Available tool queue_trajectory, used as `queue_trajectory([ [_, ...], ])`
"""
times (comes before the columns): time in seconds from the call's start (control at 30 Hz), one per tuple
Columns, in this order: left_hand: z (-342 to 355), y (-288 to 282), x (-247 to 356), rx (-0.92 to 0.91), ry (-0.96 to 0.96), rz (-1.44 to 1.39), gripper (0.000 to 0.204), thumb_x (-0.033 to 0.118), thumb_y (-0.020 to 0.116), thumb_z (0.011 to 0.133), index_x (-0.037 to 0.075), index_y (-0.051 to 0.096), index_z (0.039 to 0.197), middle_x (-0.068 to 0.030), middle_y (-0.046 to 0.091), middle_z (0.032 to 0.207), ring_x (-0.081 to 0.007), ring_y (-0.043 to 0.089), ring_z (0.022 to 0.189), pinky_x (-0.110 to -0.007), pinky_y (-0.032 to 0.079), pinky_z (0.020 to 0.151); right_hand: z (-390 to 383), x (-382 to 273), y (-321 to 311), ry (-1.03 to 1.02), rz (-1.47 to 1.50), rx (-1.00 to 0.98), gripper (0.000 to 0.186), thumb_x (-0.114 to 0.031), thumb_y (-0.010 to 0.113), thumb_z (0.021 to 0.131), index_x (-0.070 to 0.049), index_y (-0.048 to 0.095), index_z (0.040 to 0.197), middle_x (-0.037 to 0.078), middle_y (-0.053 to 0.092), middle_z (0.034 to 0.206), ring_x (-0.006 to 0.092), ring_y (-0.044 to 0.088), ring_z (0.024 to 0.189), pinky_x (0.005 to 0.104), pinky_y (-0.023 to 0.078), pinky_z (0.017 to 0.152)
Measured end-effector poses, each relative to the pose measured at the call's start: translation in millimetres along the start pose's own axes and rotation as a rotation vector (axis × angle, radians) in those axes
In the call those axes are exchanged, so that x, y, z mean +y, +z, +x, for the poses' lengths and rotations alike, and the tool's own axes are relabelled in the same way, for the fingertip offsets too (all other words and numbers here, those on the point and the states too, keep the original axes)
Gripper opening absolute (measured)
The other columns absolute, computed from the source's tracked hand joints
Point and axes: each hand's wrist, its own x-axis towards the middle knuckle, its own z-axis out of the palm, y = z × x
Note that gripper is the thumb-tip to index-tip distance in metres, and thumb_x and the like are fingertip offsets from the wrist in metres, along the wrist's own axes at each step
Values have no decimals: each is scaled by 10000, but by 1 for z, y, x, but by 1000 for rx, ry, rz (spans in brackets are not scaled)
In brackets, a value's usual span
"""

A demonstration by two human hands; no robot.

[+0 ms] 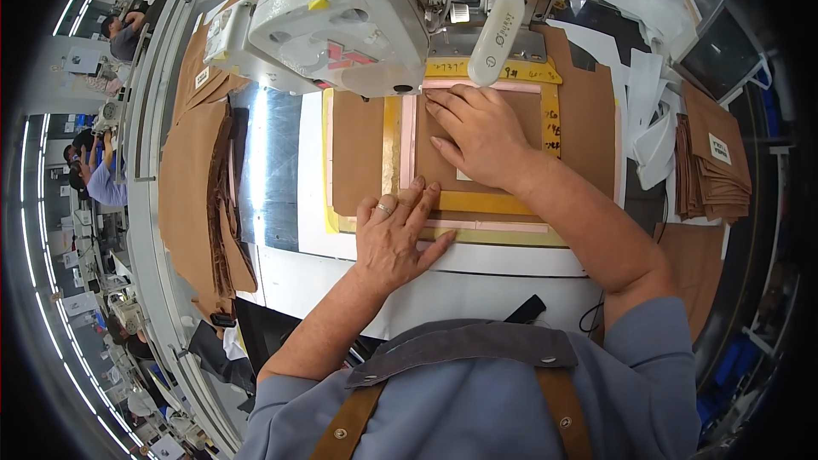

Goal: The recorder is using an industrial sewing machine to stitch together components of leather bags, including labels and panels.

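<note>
A flat sewing template with yellow bars (486, 202) and pink strips lies over a brown fabric panel (358, 149) under the sewing machine head (341, 34). My left hand (394, 237), a ring on one finger, rests at the template's lower left corner. Its fingers lie spread across the yellow and pink strips. Higher up, my right hand (481, 132) presses flat on the brown fabric inside the frame, fingertips by the upper pink strip. Neither hand grips anything visible. Part of a small white label shows beneath my right hand.
Stacked brown fabric pieces (194, 204) lie at left, and another labelled stack (714, 153) at right. A white lamp (498, 34) hangs just above my right hand. White scraps (652, 132) and a dark screen (720, 47) stand farther right. Other people work at far left.
</note>
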Motion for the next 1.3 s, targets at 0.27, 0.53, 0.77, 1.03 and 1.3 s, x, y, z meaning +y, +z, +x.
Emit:
queue_trajectory([
  [0.27, 38, -7, -19, -51, 70, -46, 491, 396, 757, 856, 98, 680, 1238, -96, 676, 1270, -249, 608, 1010, -402, 437, 873, -5, -4, 1, 16, 1, 1, 481, -277, 714, 870, -40, 645, 1282, 82, 623, 1332, 271, 541, 1240, 432, 400, 1063],
  [0.53, 87, 24, -46, 89, 71, -18, 555, 338, 639, 900, 12, 551, 1340, -142, 584, 1390, -296, 507, 1334, -526, 308, 1163, -3, -5, 3, 23, -9, 16, 468, -279, 714, 867, -52, 646, 1270, 68, 622, 1342, 227, 526, 1265, 410, 369, 1080],
  [0.77, 88, 22, -47, 61, 50, 5, 592, 380, 626, 886, 13, 566, 1347, -124, 587, 1394, -290, 520, 1295, -515, 322, 1146, -8, -2, -4, 3, 27, 40, 473, -260, 742, 858, -27, 650, 1258, 91, 639, 1315, 234, 566, 1235, 407, 391, 1085],
  [1.03, 85, 22, -45, 50, 50, 73, 552, 376, 632, 892, 14, 594, 1307, -106, 582, 1405, -287, 518, 1293, -529, 336, 1131, -57, 15, -53, 130, -193, -6, 346, -220, 723, 880, -28, 689, 1166, 74, 657, 1224, 221, 579, 1187, 416, 401, 1071],
  [1.3, 84, 25, -46, 81, 52, 53, 541, 340, 679, 877, 32, 589, 1312, -97, 580, 1420, -296, 512, 1300, -521, 341, 1126, -59, 43, -65, 309, -218, 105, 299, -217, 787, 840, -78, 700, 1090, 44, 631, 1098, 226, 578, 1077, 413, 419, 947],
])
